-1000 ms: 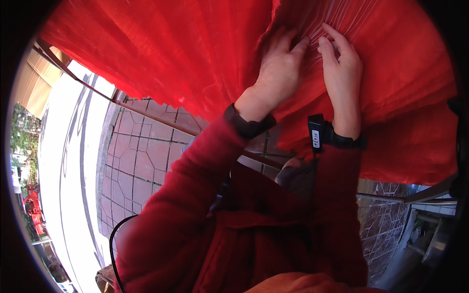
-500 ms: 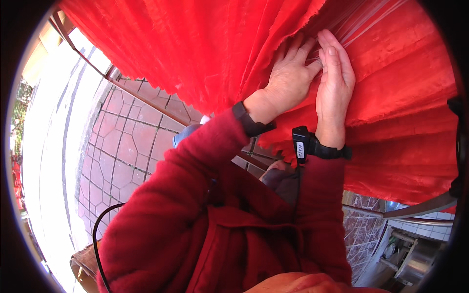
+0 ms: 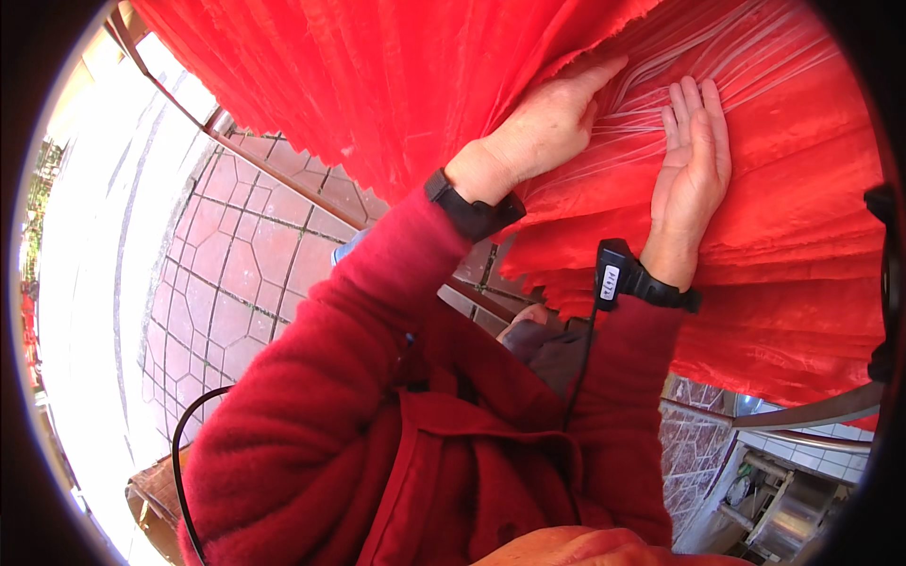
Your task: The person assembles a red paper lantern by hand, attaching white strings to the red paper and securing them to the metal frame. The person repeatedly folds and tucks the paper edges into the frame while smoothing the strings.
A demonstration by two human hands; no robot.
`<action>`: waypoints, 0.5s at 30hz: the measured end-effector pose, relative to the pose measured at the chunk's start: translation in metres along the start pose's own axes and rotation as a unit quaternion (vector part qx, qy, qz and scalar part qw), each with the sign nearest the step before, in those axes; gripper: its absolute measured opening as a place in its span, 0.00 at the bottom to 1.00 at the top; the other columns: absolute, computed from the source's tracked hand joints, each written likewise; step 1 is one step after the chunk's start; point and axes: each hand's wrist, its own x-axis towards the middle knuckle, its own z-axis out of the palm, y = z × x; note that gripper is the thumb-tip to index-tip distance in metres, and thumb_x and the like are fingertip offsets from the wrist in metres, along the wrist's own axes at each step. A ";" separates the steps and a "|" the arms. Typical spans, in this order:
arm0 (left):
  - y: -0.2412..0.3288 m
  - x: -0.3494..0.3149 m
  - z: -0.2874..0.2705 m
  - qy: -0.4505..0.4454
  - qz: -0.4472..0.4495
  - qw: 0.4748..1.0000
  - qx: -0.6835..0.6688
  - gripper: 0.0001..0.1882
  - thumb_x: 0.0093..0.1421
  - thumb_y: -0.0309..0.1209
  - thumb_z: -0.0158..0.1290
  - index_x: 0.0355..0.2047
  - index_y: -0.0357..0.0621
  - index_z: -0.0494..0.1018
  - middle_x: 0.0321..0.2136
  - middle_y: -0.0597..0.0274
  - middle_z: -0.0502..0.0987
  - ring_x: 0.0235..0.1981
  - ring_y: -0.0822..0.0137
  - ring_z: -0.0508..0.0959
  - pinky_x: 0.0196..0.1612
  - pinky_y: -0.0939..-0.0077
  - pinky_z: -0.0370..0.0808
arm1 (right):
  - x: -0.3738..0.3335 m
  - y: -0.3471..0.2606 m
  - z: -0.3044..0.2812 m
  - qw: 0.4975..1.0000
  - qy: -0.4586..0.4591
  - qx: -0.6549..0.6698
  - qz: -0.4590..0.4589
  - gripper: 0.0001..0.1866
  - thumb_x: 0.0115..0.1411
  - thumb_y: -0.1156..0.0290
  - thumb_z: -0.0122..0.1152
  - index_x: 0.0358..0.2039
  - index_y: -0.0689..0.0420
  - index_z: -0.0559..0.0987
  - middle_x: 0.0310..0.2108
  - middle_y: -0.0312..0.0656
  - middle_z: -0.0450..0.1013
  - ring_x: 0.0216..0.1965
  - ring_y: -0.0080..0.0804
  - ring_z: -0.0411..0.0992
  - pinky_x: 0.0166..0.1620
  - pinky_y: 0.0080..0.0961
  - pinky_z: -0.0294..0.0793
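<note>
A large sheet of gathered red fabric [image 3: 377, 85] spreads across the upper view in pleats, its wavy edge hanging at the left. Between its upper fold and the red layer on the right [image 3: 793, 170] run many thin white strands [image 3: 651, 94]. At the fold's edge is my left hand [image 3: 538, 127], back upward, one finger stretched out toward the strands; its other fingers are partly hidden by the fold. My right hand [image 3: 694, 174] lies open against the right layer, fingers extended and palm turned toward the left hand. A gap with strands separates the two hands.
A metal rail [image 3: 274, 174] runs diagonally under the fabric's left side, above paved floor tiles [image 3: 236, 245]. A curved metal bar [image 3: 812, 410] passes below the fabric at the right. Beyond it stands a metal drum-shaped object [image 3: 793, 514]. A black cable [image 3: 179, 443] loops beside my left sleeve.
My hands have moved apart: the right one shifted right and down, the left one slightly left. More white strands show between them, and the upper fold's edge sits farther right.
</note>
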 end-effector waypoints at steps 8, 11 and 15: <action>-0.007 -0.002 -0.005 0.015 0.020 1.000 -0.002 0.31 0.60 0.15 0.45 0.64 0.47 0.65 0.57 0.46 0.72 0.58 0.51 0.73 0.59 0.68 0.72 | 0.000 0.004 -0.003 0.996 0.047 -0.073 -0.030 0.25 0.70 0.73 0.50 0.64 0.69 0.63 0.61 0.58 0.66 0.63 0.43 0.66 0.65 0.34 0.64; -0.013 -0.001 -0.004 0.020 0.072 0.996 0.044 0.29 0.58 0.14 0.46 0.60 0.46 0.70 0.59 0.49 0.71 0.61 0.51 0.71 0.61 0.67 0.71 | 0.000 0.010 -0.008 0.993 0.033 -0.102 -0.049 0.21 0.69 0.75 0.51 0.61 0.67 0.69 0.59 0.54 0.70 0.62 0.38 0.67 0.63 0.29 0.66; -0.024 -0.002 0.001 0.008 0.125 0.972 0.198 0.27 0.52 0.14 0.50 0.53 0.44 0.76 0.61 0.51 0.69 0.64 0.49 0.66 0.63 0.65 0.70 | -0.003 0.022 -0.012 0.980 -0.024 -0.183 -0.080 0.17 0.69 0.75 0.51 0.56 0.63 0.76 0.55 0.48 0.75 0.61 0.35 0.68 0.61 0.28 0.68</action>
